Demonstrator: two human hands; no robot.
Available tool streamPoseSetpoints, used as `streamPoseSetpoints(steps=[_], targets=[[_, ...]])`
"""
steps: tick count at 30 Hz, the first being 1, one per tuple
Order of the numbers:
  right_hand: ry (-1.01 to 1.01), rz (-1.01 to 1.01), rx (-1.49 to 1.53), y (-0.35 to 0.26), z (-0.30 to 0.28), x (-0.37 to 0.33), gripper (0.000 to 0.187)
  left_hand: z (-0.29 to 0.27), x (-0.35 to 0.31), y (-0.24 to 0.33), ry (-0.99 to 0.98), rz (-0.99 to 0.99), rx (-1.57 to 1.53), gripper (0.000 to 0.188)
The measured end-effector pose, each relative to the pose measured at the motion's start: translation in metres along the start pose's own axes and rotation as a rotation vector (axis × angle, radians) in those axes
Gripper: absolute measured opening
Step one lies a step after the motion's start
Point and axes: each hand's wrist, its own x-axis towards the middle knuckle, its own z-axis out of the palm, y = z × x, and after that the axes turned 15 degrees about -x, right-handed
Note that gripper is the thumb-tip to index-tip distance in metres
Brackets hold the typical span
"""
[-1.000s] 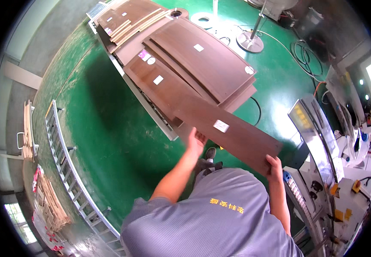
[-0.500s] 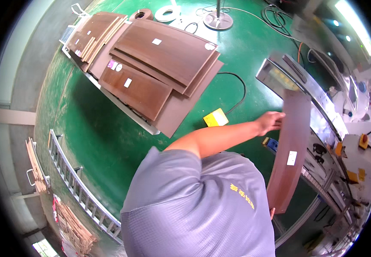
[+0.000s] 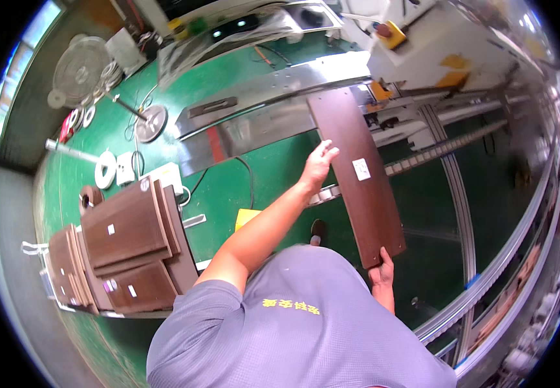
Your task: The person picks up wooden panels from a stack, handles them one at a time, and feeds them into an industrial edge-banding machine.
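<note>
A long dark-brown board [image 3: 372, 187] with a white label lies slantwise in front of me. Its far end rests at the metal bed [image 3: 273, 123] of a machine. My right hand [image 3: 382, 278] grips the near end, thumb on top and the other fingers mostly hidden beneath. Alongside the board's left edge is my left hand [image 3: 317, 167], fingers stretched out, their tips at the edge and not wrapped round it.
Stacked brown boards [image 3: 125, 226] lie on a low support at the left. A yellow box [image 3: 246, 218] sits on the green floor beside my left forearm. Metal rails [image 3: 458, 194] and a roller strip [image 3: 416, 158] run at the right. A round stand base [image 3: 151, 123] is farther off.
My view has swung right, so the board stack now appears lower left. The board's far end now overlaps the metal bed. My right hand, mostly hidden before, now shows gripping the near end.
</note>
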Motion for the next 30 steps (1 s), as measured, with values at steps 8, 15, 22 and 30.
streamPoseSetpoints(steps=[8,15,22,30], targets=[[0.161,0.076,0.235,-0.049,0.03,0.04,0.055,0.024,0.045,-0.017,-0.077,0.004,-0.04,0.055],[0.261,0.037,0.154,-0.097,0.006,0.076,0.057,0.067,0.068,-0.037,-0.117,-0.021,-0.069,0.046],[0.254,0.053,0.146,-0.153,-0.042,0.128,0.055,0.145,0.105,-0.057,-0.144,-0.017,0.025,0.042],[0.247,-0.086,-0.036,-0.222,-0.092,0.203,0.056,0.164,0.196,-0.093,-0.342,0.181,0.212,0.036]])
